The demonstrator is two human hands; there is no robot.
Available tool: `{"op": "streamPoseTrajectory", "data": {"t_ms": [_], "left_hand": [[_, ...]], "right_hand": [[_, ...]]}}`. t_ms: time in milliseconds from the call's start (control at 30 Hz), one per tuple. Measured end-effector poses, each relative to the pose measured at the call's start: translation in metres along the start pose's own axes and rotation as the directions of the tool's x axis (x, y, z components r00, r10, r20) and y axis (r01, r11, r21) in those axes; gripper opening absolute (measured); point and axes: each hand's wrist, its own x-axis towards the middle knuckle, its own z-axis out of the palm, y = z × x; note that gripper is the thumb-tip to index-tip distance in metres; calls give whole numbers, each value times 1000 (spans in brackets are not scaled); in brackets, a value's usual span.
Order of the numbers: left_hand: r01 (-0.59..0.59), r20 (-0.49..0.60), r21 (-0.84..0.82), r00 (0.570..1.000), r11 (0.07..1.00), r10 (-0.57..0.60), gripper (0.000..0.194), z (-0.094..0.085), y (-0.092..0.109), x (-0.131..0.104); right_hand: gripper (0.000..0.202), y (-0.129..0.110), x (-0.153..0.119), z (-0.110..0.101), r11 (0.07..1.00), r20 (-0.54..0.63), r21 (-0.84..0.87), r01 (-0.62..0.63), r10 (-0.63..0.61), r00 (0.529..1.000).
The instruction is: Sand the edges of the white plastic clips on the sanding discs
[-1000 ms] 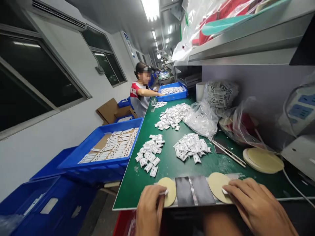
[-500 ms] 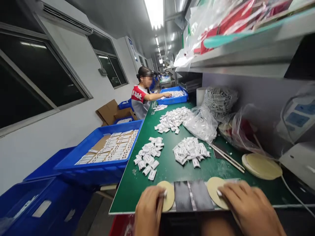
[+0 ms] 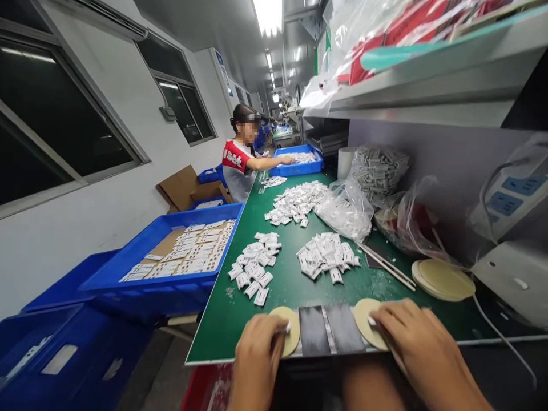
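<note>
My left hand [image 3: 257, 357] is at the table's near edge, fingers pinched around a small white plastic piece [image 3: 288, 327] against a pale yellow round pad [image 3: 293, 337]. My right hand [image 3: 417, 342] pinches another white piece [image 3: 372, 322] on a second yellow pad [image 3: 363, 315]. Fingers hide most of both pieces. Two dark grey sheets [image 3: 312, 331] lie side by side between the pads. Beyond my hands are two heaps of white plastic parts, a left heap [image 3: 256, 262] and a right heap [image 3: 327, 257].
A larger white-part pile [image 3: 295, 202] lies farther along the green table [image 3: 282, 291]. Plastic bag [image 3: 346, 211], thin sticks [image 3: 387, 265] and stacked yellow discs [image 3: 445, 279] line the right. Blue bin [image 3: 145, 291] stands left; a co-worker [image 3: 240, 160] reaches into a blue tray [image 3: 299, 168].
The view has shifted slightly, so the scene sits a little higher and farther left. Both hands keep their pinch at the two yellow pads.
</note>
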Motion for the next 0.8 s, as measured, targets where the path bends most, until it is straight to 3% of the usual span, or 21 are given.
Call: {"op": "streamPoseTrajectory", "data": {"t_ms": [133, 200, 267, 333, 400, 500, 600, 700, 800], "left_hand": [[-33, 93, -134, 995, 990, 46, 13, -20, -5, -15], [14, 150, -271, 988, 962, 28, 15, -31, -8, -21], [162, 92, -368, 986, 916, -138, 17, -36, -6, -18], [303, 18, -454, 943, 838, -331, 23, -32, 1, -6], [369, 27, -547, 905, 751, -424, 28, -21, 9, 8], [396, 48, -595, 886, 699, -461, 31, -6, 16, 19], [420, 67, -542, 885, 728, -461, 32, 0, 14, 21], [393, 104, -565, 906, 725, -410, 34, 2, 13, 26], [313, 120, -536, 947, 784, -296, 28, 6, 11, 30]], "right_hand": [[25, -6, -18, -9, 997, -38, 81, 4, -1, 999], [21, -9, -27, -17, 976, -25, 203, -82, 89, 996], [21, -12, -26, -23, 901, 30, 342, -266, 273, 962], [17, -12, -16, -24, 779, 94, 457, -428, 436, 895], [12, -10, -4, -19, 707, 151, 500, -500, 497, 854], [7, -7, 6, -11, 729, 181, 468, -500, 474, 861], [12, -3, 6, -10, 857, 172, 340, -386, 347, 922], [16, 0, 7, -12, 952, 197, 181, -248, 212, 957], [17, 0, 9, -15, 966, 232, 153, -207, 168, 958]]}}
